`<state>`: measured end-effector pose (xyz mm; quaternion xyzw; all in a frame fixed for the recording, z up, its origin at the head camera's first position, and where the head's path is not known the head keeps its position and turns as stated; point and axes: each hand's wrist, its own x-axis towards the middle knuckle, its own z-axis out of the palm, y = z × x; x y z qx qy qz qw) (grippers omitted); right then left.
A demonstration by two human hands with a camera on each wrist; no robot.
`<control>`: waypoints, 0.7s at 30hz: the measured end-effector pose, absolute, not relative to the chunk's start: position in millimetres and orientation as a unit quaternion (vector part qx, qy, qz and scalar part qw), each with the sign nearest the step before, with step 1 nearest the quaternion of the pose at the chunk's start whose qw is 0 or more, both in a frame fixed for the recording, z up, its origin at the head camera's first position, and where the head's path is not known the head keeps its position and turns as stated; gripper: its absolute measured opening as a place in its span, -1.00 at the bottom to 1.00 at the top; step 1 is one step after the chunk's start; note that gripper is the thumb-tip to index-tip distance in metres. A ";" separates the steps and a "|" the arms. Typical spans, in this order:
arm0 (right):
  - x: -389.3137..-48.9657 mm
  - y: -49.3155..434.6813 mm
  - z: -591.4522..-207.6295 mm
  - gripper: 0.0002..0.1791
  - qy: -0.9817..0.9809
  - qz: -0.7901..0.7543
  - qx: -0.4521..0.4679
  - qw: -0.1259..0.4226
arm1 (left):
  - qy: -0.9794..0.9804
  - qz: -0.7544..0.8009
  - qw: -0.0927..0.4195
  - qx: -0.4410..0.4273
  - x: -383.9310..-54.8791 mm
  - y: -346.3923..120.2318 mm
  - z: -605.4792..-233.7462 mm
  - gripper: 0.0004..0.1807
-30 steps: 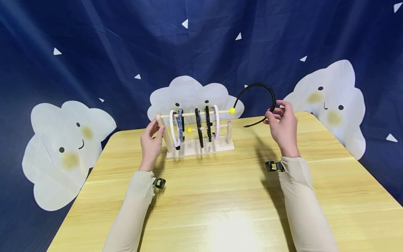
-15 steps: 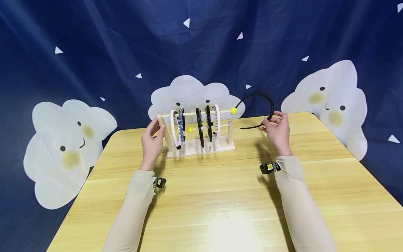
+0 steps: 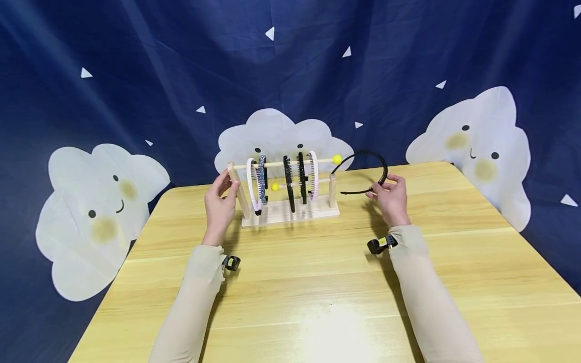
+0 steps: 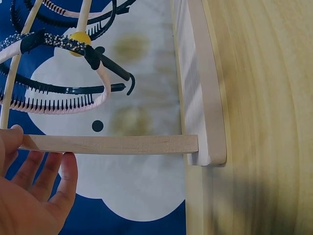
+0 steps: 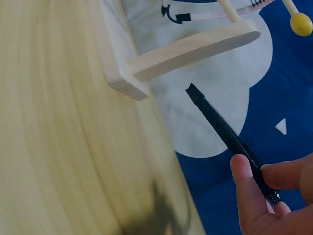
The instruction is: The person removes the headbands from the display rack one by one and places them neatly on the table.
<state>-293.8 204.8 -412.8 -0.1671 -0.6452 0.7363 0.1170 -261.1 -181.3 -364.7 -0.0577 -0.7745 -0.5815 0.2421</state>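
Note:
My left hand grips the left post of a pale wooden headband stand, thumb in front and fingers behind. Several headbands hang on its upper rod: a white one, a glittery blue one, black ones and a pale pink one. My right hand pinches a black toothed headband between thumb and fingers, right of the stand. Its free tip is apart from the right post in the right wrist view. Whether its upper end touches the stand, I cannot tell.
Yellow balls cap the upper rod and the shorter lower rod. The stand is on a light wooden table near its back edge. Behind hangs a dark blue curtain with printed clouds.
My right hand has moved down and left with the black headband, bringing it lower, alongside the stand's right end. My left hand stays on the post.

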 end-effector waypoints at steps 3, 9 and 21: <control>-294.7 205.0 -417.6 -0.36 -0.638 0.743 -0.172 0.107 | -0.778 -0.576 0.245 -0.056 -261.0 -180.4 -363.5 -0.53; -296.2 206.1 -424.8 -0.35 -0.634 0.746 -0.183 0.089 | -0.772 -0.583 0.247 -0.054 -276.4 -188.1 -379.5 -0.52; -298.1 203.3 -436.1 -0.33 -0.628 0.748 -0.200 0.082 | -0.774 -0.575 0.259 -0.059 -286.1 -195.0 -393.6 -0.53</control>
